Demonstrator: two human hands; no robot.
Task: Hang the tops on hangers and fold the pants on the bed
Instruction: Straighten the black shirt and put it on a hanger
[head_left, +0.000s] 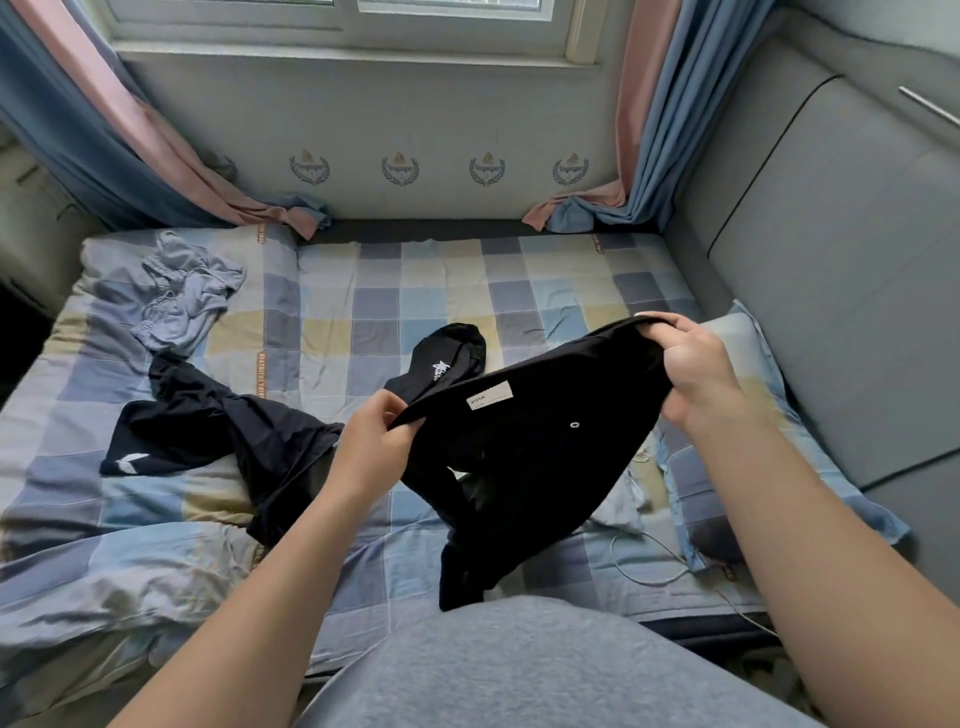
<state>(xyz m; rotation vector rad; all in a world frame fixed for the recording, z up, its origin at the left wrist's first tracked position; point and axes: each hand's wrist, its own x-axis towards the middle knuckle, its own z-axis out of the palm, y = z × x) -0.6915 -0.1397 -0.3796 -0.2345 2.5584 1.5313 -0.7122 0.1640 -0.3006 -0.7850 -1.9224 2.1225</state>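
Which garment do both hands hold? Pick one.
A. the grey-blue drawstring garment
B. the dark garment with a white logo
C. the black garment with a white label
C: the left hand and the right hand each grip the top edge of the black garment with a white label.

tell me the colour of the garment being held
The garment is black, with a white label; head view.
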